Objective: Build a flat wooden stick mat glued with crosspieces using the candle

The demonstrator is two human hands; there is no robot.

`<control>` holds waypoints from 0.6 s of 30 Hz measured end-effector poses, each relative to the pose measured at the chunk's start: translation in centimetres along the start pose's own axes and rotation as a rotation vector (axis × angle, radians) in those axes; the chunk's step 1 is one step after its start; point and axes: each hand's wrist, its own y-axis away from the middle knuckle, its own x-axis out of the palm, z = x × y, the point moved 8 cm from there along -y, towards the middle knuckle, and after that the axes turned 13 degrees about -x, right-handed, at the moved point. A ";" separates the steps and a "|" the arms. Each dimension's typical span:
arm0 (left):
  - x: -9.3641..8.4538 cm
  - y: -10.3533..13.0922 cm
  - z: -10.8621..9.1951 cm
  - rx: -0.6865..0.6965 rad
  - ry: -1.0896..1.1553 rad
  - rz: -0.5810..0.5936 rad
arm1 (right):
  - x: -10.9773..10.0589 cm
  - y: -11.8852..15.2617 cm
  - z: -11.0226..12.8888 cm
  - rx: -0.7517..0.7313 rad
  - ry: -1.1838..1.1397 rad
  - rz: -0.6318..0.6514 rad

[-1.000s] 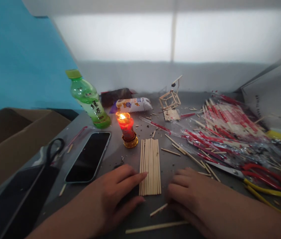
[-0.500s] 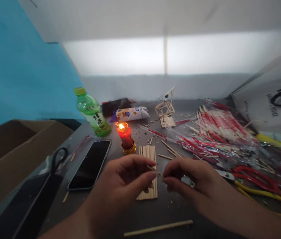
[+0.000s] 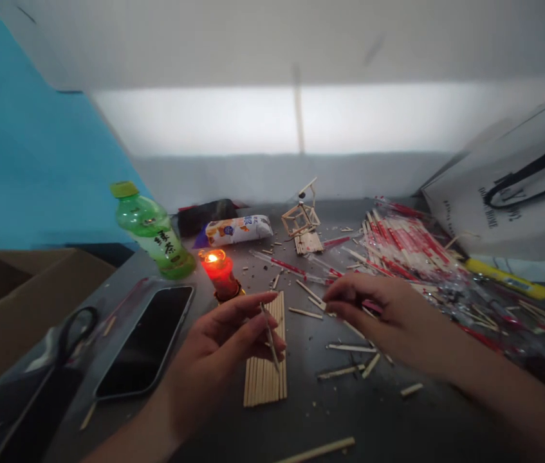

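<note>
Nearest to us, a loose pale wooden stick (image 3: 323, 449) lies slantwise on the smooth grey table (image 3: 369, 421). Just beyond it, straight slim rods sit side by side as a flat, ribbed mat (image 3: 262, 386). Our left hand (image 3: 233, 344) is over its left side, thumb and fingers closed narrowly on a thin stick (image 3: 271, 341). Our right hand (image 3: 378, 312) hovers to the right, fingertips drawn close together — we cannot tell whether anything is between them. Left of the mat lies a glossy black phone (image 3: 147, 347) with rounded corners. Farther off stand a lit, waxy red candle (image 3: 221, 278) and a curvy green plastic bottle (image 3: 152, 235); behind the candle rests a crinkled wrapper (image 3: 238, 230). Red-marked clear plastic sleeves (image 3: 407, 247) heap up on the right, and a little angular stick frame (image 3: 301, 220) stands toward the back.
</note>
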 end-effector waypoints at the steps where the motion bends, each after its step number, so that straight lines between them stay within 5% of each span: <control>1: -0.2 0.0 0.0 -0.004 0.012 -0.016 | -0.9 0.0 -0.2 0.009 0.019 -0.039; 6: -1.2 0.0 -0.4 0.011 -0.062 -0.141 | -3.2 0.1 -1.2 0.069 0.095 -0.099; 13: -1.3 -0.2 0.5 -0.013 -0.138 -0.097 | 0.3 0.9 -2.1 0.008 0.307 0.336; 18: -0.5 0.0 1.8 -0.003 -0.116 0.050 | 1.9 2.0 -2.8 0.048 0.321 0.446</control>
